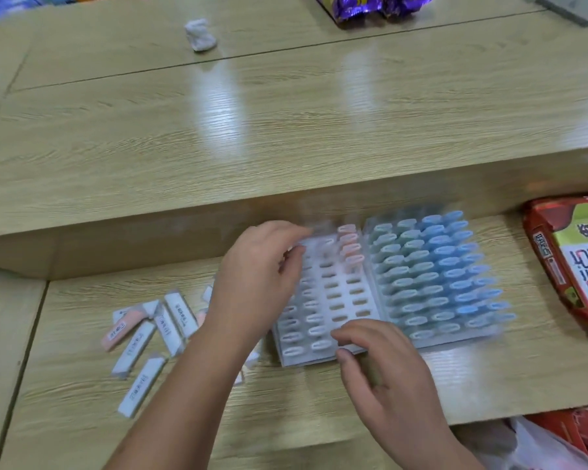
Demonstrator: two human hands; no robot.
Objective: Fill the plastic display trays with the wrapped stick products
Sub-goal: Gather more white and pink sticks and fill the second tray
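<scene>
Two clear plastic trays sit side by side on the lower bench, against the raised step behind. The right tray is packed with blue sticks. The left tray is mostly open slots, with a few pink sticks in its far right column.

The left hand curls over that tray's far left corner; blur hides whether it grips anything. The right hand pinches the tray's near edge between bent fingers and thumb.

Loose wrapped sticks lie scattered to the left, and a red packet lies to the right.
</scene>
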